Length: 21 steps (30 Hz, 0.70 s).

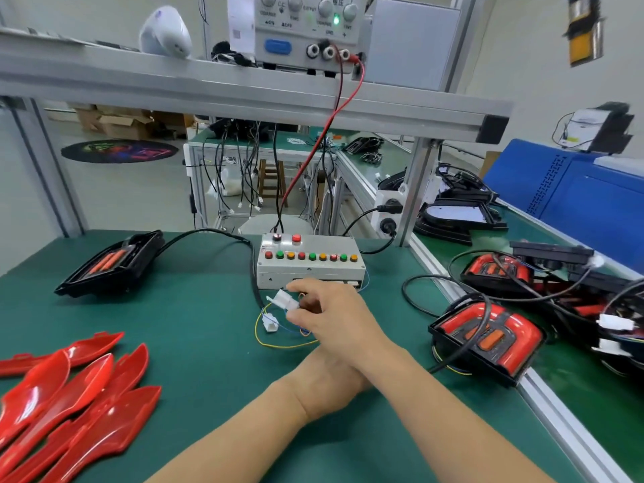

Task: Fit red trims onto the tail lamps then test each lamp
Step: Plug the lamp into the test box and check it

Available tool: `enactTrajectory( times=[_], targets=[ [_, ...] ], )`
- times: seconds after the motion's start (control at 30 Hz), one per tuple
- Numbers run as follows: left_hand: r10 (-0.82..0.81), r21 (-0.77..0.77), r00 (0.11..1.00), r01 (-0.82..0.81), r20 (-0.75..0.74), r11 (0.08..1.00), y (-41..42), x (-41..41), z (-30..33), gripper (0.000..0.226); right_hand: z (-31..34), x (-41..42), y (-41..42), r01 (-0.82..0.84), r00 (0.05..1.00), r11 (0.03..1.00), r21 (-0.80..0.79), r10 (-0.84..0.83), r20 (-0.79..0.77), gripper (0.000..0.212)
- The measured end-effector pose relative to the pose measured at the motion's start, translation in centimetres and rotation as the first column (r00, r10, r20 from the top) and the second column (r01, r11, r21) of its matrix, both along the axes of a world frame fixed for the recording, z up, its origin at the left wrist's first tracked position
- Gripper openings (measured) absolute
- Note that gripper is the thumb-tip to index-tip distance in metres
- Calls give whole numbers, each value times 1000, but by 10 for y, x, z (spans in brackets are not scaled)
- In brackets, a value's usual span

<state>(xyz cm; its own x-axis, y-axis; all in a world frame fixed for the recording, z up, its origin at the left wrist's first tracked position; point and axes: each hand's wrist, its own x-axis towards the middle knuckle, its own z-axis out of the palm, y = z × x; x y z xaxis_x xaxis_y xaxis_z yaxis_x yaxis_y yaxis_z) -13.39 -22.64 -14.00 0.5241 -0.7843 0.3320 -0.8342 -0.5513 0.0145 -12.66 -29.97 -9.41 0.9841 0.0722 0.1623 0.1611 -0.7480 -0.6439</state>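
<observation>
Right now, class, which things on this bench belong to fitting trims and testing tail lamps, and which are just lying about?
Job in hand:
red trims
tail lamp on the left
trimmed tail lamp
test box
white connector, held by the right hand
power supply

Lying about:
cardboard boxes
wooden stool
blue machine

Two bare forearms, uncovered from the lower frame edge up to the wrists, no sleeve or cuff showing. Right hand (334,318) bare: no glove, ring, watch or band. Left hand (327,385) likewise ungloved, wrist plain, fingers hidden beneath the right forearm.
</observation>
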Motion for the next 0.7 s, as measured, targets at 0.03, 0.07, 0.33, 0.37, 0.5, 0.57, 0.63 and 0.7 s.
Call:
enactTrajectory(
  times=[0.03, 0.07, 0.33, 0.37, 0.5, 0.57, 0.63, 0.7],
  targets=[
    [28, 26, 998, -27, -48, 999, -1, -2, 0, 40, -1, 1, 0, -2, 1000, 1000, 10, 2, 7, 39],
    [-22, -19, 997, 21, -69, 1000, -1, 3, -10, 35, -2, 1, -1, -12, 1000, 1000, 19, 11, 16, 37],
    [-304, -5, 946, 306, 115, 952, -6, 1, -23, 43, -2, -4, -30, -72, 980, 984, 161, 40, 197, 31],
    [-329, -26, 931, 337, 157, 941, 1, 0, -22, 43, -3, -6, -38, -62, 977, 979, 194, 19, 214, 31],
    [-166, -325, 979, 196, 120, 925, 25, 9, -23, 45, -8, -14, -65, -51, 970, 940, 337, -34, 241, 34],
    [-3, -516, 1000, -6, -17, 857, 30, 19, -20, 41, -11, -18, -73, -47, 965, 943, 328, -43, 260, 34],
    [90, -578, 986, -154, -138, 801, 29, 30, -18, 31, -18, -20, -77, -12, 960, 962, 271, -65, 271, 29],
    [160, -552, 958, -268, -236, 790, 20, 41, -12, 25, -26, -20, -76, 37, 968, 976, 215, -88, 236, 24]
  ],
)
